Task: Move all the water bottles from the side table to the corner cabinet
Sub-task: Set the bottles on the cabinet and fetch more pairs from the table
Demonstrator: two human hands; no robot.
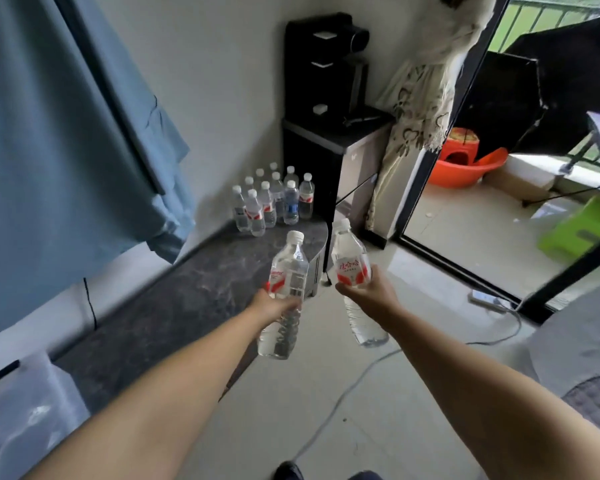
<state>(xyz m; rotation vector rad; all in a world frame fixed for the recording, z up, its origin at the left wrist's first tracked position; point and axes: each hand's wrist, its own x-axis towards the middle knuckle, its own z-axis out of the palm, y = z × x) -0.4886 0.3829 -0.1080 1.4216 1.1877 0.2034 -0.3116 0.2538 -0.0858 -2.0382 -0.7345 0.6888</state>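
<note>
- Head view: left hand [274,301] wrapped round a clear water bottle [284,292] at mid-body, cap tilted up and away; right hand [362,292] likewise holds a second bottle [350,268].
- Bottle cluster [274,202] stands upright on the dark marble-top cabinet [174,299], ahead and left of both grips.
- Left hand is nearer the top; judging by that, its bottle lands first.

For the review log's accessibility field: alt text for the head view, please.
A left hand and a right hand each grip a clear water bottle above a pale floor. Ahead, a cluster of bottles stands on a dark marbled cabinet top in the corner.
</note>
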